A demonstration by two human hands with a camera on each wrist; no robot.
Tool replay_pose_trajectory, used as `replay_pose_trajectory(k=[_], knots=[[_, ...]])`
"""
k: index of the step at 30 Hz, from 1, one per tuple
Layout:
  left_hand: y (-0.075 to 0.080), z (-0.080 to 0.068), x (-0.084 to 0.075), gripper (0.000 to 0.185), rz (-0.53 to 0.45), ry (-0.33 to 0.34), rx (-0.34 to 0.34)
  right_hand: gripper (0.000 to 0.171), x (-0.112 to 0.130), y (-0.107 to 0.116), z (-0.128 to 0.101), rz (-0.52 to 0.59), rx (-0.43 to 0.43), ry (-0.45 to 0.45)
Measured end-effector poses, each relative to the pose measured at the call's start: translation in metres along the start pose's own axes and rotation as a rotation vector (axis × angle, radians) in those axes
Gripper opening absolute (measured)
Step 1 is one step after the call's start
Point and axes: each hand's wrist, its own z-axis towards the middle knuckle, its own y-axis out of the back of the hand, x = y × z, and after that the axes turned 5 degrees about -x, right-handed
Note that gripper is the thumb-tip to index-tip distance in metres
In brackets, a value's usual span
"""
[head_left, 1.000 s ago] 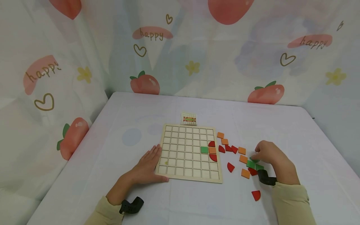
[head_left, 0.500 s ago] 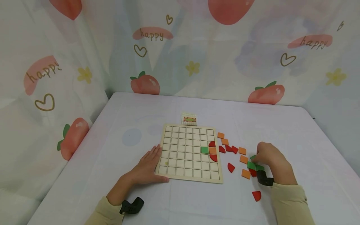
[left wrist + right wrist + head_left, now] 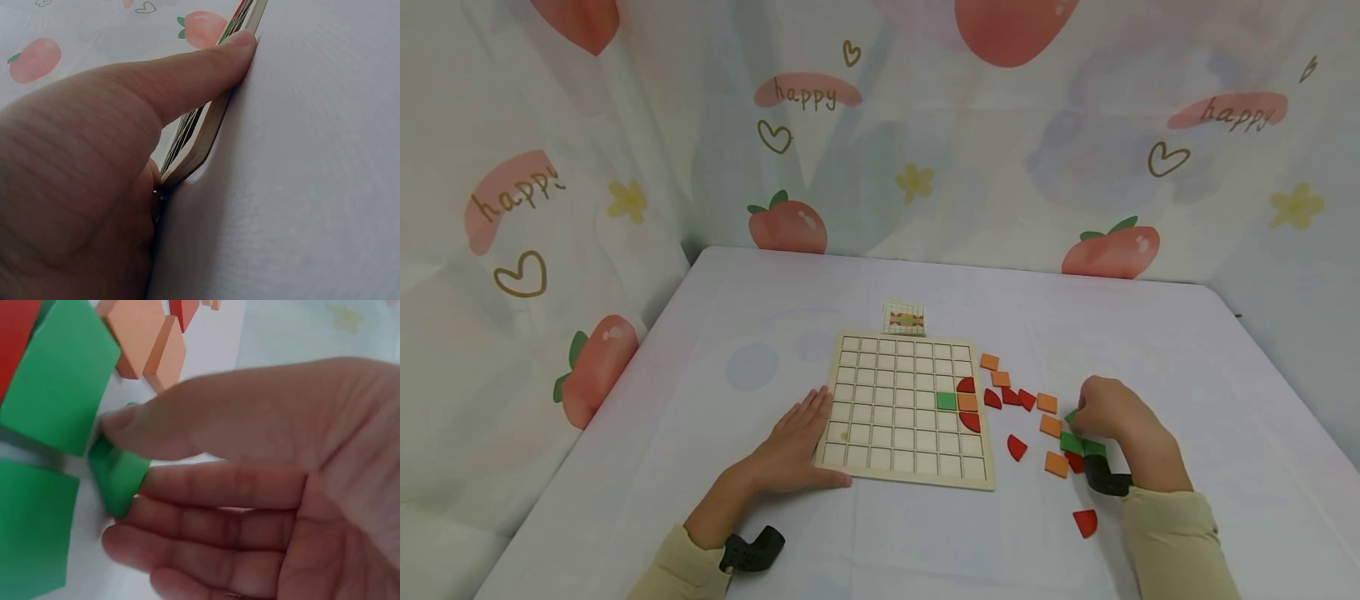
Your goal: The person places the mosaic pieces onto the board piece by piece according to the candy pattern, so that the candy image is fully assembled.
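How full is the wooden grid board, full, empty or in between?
In between: the board holds one green square, one orange square and two red pieces on its right side; other cells look bare.

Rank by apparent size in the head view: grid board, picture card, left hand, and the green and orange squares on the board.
1. Grid board
2. Left hand
3. Picture card
4. Green square and orange square on the board: they look alike, so I leave them tied.

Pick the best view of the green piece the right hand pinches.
Right wrist: the green piece appears large in the right hand, only partly covered. Head shows just a small corner; left wrist, none of it.
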Motion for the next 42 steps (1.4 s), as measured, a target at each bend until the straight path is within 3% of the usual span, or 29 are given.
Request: replay_pose_trajectory(k=[13,23,42], knots=[[-0.001,-0.001,0.0,0.114,-0.006,0.001,0.004,0.037,0.007,-0.009,0.011,0.089,-0.105,0.136],[0.001,-0.001,0.0,0.114,-0.004,0.01,0.006,0.03,0.027,-0.013,0.014,0.096,-0.187,0.258],[-0.001,0.001,0.002,0.115,0.003,-0.003,0.008,0.019,0.066,-0.03,0.016,0.044,-0.224,0.483]])
